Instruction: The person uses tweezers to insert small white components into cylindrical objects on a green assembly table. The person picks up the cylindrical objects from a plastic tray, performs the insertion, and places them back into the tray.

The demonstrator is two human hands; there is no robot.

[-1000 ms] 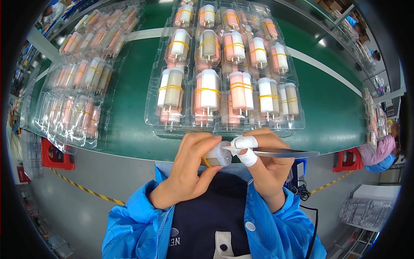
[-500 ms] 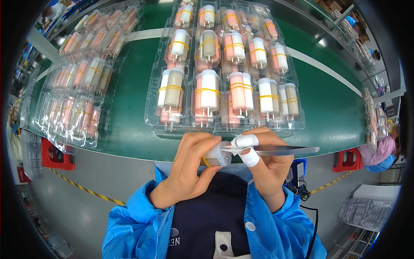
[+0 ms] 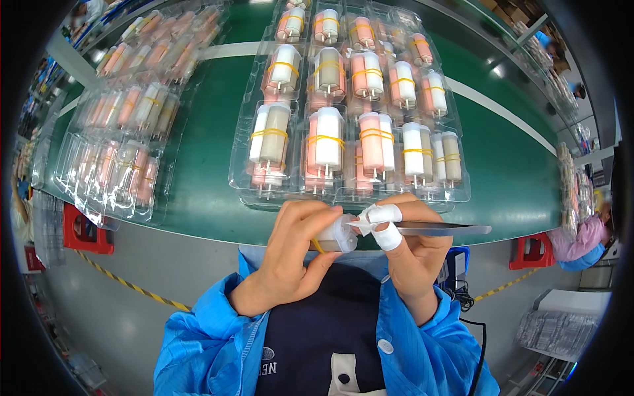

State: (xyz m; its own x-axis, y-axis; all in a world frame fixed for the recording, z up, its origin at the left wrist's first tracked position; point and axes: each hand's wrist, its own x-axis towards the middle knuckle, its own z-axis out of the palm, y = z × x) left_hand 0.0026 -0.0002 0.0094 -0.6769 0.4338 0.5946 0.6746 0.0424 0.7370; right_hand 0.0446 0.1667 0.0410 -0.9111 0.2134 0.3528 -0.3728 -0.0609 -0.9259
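Note:
My left hand [image 3: 295,254] is closed round a bundle of plastic tubes [image 3: 339,233] held sideways, with a yellow rubber band about it and its translucent end turned right. My right hand [image 3: 411,241], with white finger covers on thumb and index finger, grips metal tweezers [image 3: 439,229]. Their pointed tip lies at the end of the bundle; whether it touches is hard to tell. A small white piece shows between the covered fingertips. Beyond my hands stands a clear plastic tray [image 3: 456,193] filled with banded pink, white and grey tube bundles [image 3: 328,136].
More clear trays of bundles [image 3: 105,173] are stacked at the left on the green table [image 3: 191,198]. Red stools [image 3: 89,228] stand below the table edge. At the far right another person [image 3: 580,239] sits near further trays. A black cable hangs beside my right arm.
The whole view has shifted slightly, so the trays appear a little further right. Both hands keep their grips, and the tweezers stay by the end of the bundle.

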